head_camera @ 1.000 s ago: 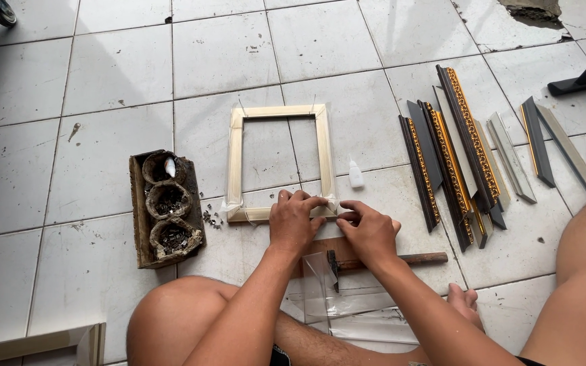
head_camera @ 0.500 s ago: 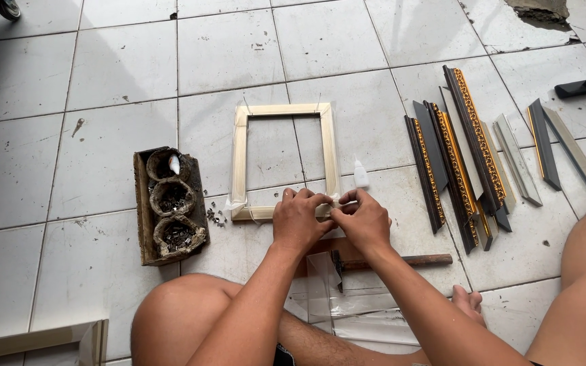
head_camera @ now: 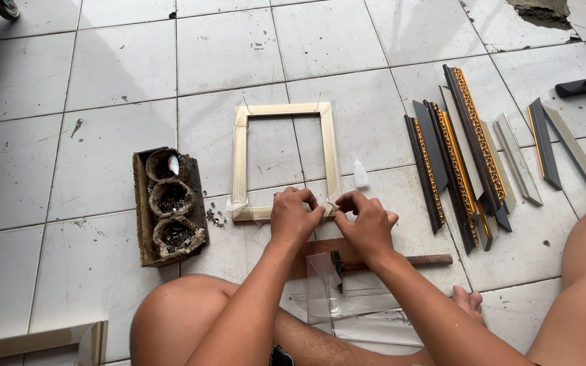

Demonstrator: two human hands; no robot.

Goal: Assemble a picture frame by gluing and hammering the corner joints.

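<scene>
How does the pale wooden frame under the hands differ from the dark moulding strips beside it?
The wooden frame is pale and plain; the moulding strips are dark with gold ornament. The frame is joined into a rectangle; the strips lie loose, side by side. Both hands touch the frame, not the strips. Both lie flat on the tiled floor.

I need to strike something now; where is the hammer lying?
In the head view, the hammer lies on the tiled floor just below the right hand, on clear plastic sheets.

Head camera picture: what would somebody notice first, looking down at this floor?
Probably the pale wooden frame lying flat mid-floor, with the left hand and right hand pressed together at its near right corner. Next, the row of dark and gold moulding strips to the right, and the grimy tray of three cups to the left.
</scene>
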